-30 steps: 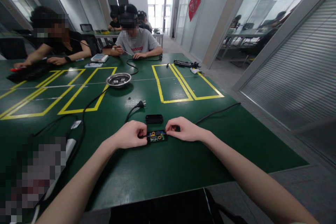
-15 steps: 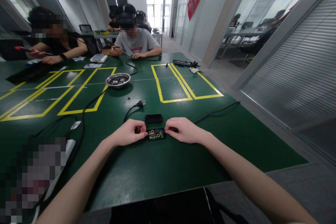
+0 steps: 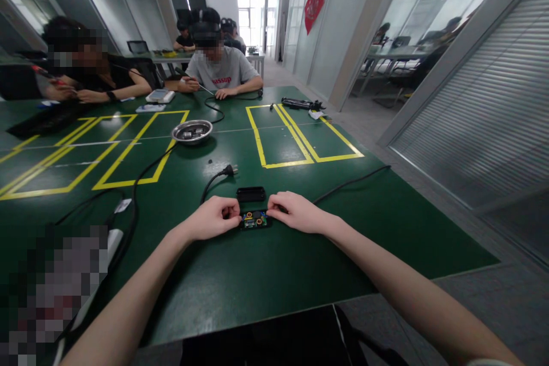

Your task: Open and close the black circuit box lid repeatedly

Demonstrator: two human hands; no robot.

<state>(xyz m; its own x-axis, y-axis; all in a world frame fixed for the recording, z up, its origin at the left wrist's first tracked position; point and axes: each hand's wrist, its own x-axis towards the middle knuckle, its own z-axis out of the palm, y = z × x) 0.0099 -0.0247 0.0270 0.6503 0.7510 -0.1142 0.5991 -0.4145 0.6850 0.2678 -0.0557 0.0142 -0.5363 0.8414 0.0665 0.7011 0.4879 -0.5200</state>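
Observation:
Between my hands on the green table lies an opened power adapter [image 3: 255, 219], a small black case half with a circuit board and copper coils showing. My left hand [image 3: 214, 217] is closed in a pinch at its left end. At the right end my right hand [image 3: 297, 213] is closed too, thumb and fingertips together by the blue wire end. What exactly lies between the fingertips is partly hidden. Just behind the board rests the black case cover [image 3: 251, 194], hollow side up. A black cord [image 3: 351, 184] runs off to the right from behind my right hand.
A power plug [image 3: 229, 170] on its cord lies behind my left hand. Farther back stands a metal bowl [image 3: 192, 132] with metal parts. Yellow tape [image 3: 287, 164] marks the table. Two people sit across; a black folded item [image 3: 302, 104] lies at the far edge.
My right hand has shifted slightly left and its fingertips sit closer over the adapter's right end. My left hand stays almost still. The person at far left has moved their hands.

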